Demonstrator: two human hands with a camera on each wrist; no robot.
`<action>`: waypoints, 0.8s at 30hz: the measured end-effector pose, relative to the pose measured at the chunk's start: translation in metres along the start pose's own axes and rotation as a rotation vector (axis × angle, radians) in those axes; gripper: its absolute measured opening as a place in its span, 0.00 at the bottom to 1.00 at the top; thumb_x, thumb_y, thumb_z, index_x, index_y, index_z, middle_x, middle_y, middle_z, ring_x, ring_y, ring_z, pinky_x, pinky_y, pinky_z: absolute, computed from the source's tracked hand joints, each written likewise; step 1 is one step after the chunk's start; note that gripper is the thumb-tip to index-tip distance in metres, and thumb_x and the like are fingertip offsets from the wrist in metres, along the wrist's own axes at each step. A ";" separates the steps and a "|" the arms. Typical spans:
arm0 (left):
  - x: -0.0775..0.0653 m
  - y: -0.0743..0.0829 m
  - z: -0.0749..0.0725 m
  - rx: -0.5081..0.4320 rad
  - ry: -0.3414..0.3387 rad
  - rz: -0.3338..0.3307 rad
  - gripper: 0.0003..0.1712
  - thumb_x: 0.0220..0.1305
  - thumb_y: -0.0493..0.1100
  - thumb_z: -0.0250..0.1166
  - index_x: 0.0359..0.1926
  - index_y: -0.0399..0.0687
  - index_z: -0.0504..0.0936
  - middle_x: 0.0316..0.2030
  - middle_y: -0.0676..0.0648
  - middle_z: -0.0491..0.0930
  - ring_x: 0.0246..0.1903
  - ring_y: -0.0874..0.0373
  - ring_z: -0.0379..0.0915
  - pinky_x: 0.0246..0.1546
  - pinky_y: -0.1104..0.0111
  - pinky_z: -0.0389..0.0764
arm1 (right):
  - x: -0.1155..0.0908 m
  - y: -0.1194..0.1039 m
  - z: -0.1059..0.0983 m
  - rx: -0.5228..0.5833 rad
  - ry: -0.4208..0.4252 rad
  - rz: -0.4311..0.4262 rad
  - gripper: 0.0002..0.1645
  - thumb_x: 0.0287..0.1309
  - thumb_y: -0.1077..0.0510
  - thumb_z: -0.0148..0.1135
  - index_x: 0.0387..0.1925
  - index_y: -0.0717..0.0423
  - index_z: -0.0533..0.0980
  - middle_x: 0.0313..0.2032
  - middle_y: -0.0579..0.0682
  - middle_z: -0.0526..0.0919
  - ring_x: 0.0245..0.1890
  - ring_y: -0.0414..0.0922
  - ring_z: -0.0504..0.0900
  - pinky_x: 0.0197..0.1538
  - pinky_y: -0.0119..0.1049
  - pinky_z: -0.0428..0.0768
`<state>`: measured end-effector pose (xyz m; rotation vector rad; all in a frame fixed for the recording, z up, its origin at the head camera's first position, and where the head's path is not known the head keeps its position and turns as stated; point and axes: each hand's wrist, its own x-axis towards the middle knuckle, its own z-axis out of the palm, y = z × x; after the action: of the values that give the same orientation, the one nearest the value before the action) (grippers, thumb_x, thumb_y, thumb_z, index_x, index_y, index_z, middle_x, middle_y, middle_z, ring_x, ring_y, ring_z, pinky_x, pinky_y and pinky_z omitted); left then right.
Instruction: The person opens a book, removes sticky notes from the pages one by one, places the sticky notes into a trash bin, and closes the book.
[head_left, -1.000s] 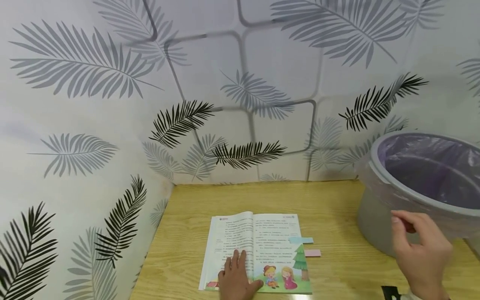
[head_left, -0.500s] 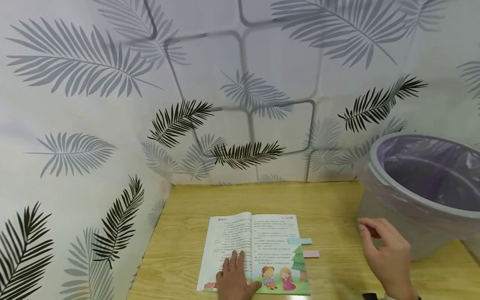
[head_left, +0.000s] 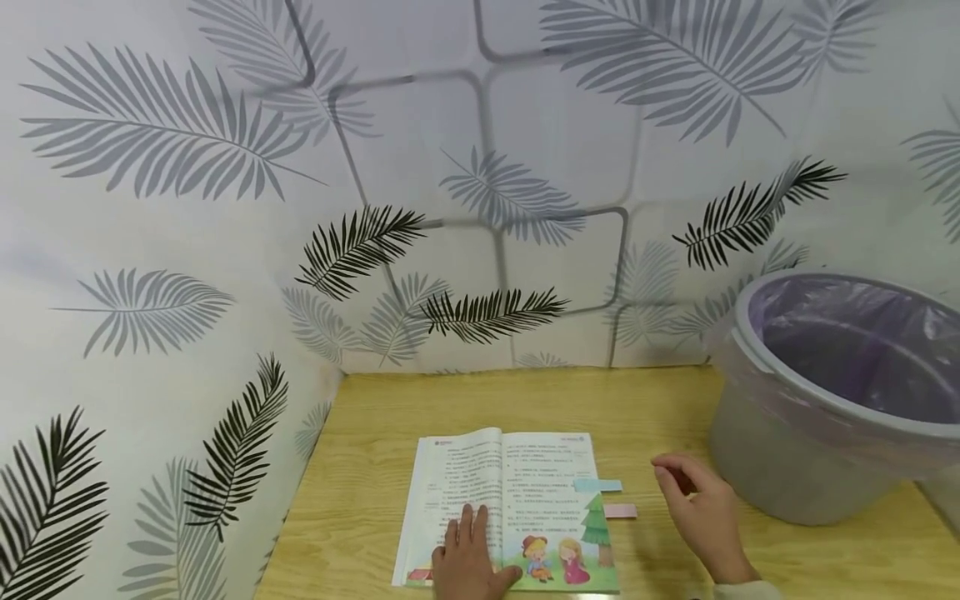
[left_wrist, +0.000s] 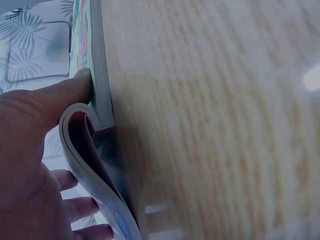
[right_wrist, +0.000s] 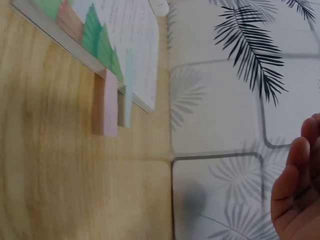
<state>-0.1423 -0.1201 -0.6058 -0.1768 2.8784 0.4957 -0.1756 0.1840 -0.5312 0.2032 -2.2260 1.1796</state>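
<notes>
Left hand (head_left: 471, 557) spread flat over the open illustrated book (head_left: 543, 471) beneath it; right hand (head_left: 705, 517) loosely curled, apparently empty, pink sticky tab (head_left: 621, 511) just left of it. Should the left hand ease off, the book could flip shut.

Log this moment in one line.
left hand: resting on open book | right hand: right of book, nothing visible held | blue tab, pink tab: protruding from book's right edge

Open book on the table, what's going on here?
A person's left hand rests across the lower part of the open book. Their right hand hovers between it and the lined bin, nothing visible in its grip. A blue tab and a pink tab stick out from the book's right edge.
</notes>
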 end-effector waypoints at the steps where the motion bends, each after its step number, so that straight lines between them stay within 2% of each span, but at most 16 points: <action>1: 0.000 0.000 -0.001 -0.001 0.001 0.000 0.59 0.42 0.72 0.68 0.70 0.50 0.58 0.71 0.40 0.57 0.66 0.37 0.55 0.55 0.38 0.64 | -0.001 0.001 0.003 0.002 -0.026 0.025 0.08 0.53 0.69 0.64 0.34 0.56 0.82 0.30 0.51 0.85 0.23 0.33 0.75 0.26 0.23 0.74; 5: 0.001 0.002 -0.001 -0.002 0.000 -0.009 0.59 0.41 0.72 0.69 0.70 0.50 0.59 0.70 0.41 0.58 0.66 0.37 0.56 0.55 0.38 0.64 | -0.006 0.008 0.012 -0.032 -0.115 0.085 0.06 0.56 0.66 0.63 0.35 0.56 0.82 0.30 0.50 0.85 0.24 0.34 0.76 0.25 0.28 0.76; 8: 0.001 0.002 0.000 0.007 -0.010 -0.018 0.59 0.40 0.73 0.69 0.69 0.51 0.59 0.70 0.41 0.59 0.66 0.37 0.56 0.55 0.38 0.64 | -0.009 0.015 0.017 -0.043 -0.151 0.128 0.06 0.56 0.66 0.63 0.35 0.57 0.82 0.30 0.51 0.85 0.25 0.35 0.76 0.26 0.31 0.78; 16: 0.002 0.002 0.000 0.018 0.008 -0.012 0.59 0.41 0.74 0.67 0.70 0.51 0.58 0.70 0.41 0.58 0.66 0.38 0.56 0.55 0.38 0.64 | -0.013 0.036 0.025 -0.088 -0.323 0.302 0.08 0.62 0.61 0.59 0.41 0.58 0.81 0.38 0.54 0.84 0.33 0.44 0.78 0.36 0.39 0.78; 24: 0.003 0.000 0.002 0.006 -0.010 -0.023 0.60 0.40 0.74 0.68 0.70 0.51 0.58 0.71 0.42 0.58 0.67 0.38 0.55 0.55 0.37 0.64 | -0.016 0.048 0.033 -0.086 -0.366 0.367 0.09 0.61 0.63 0.59 0.41 0.61 0.80 0.39 0.57 0.82 0.35 0.47 0.79 0.40 0.42 0.78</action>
<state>-0.1452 -0.1198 -0.6087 -0.2058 2.8644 0.4823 -0.1963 0.1845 -0.5880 -0.0326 -2.7148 1.3149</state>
